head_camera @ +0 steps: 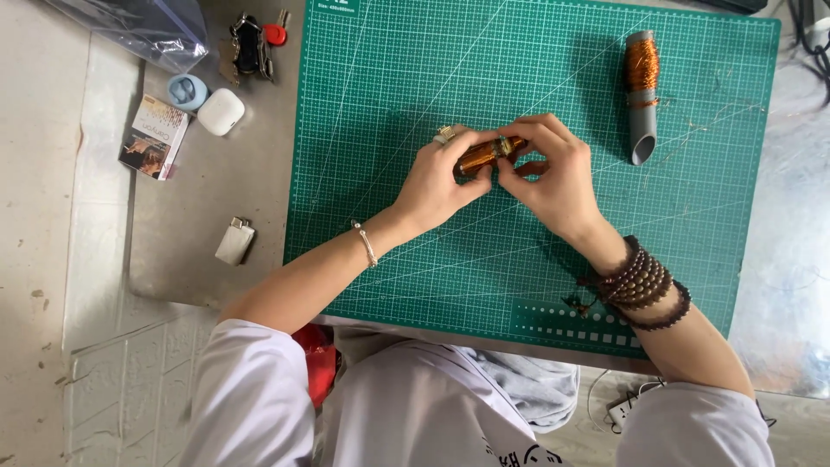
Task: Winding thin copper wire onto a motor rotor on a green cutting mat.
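Both my hands meet over the middle of a green cutting mat [389, 104]. Between them is a small cylinder wound with copper wire [484, 154], lying roughly level. My left hand [441, 177] pinches its left part, with a ring on one finger and a thin bracelet at the wrist. My right hand [553, 173] grips the right end, with fingertips curled around it; dark bead bracelets wrap that wrist. A grey tube wound with copper wire [641, 91] lies apart at the mat's upper right, with loose thin wire trailing beside it.
Left of the mat on the metal tabletop lie a bunch of keys [252, 43], a small blue case [187, 91], a white earbud case [221, 111], a small printed box [156, 137], a lighter [234, 241] and a clear plastic bag [138, 26]. Cables lie at top right.
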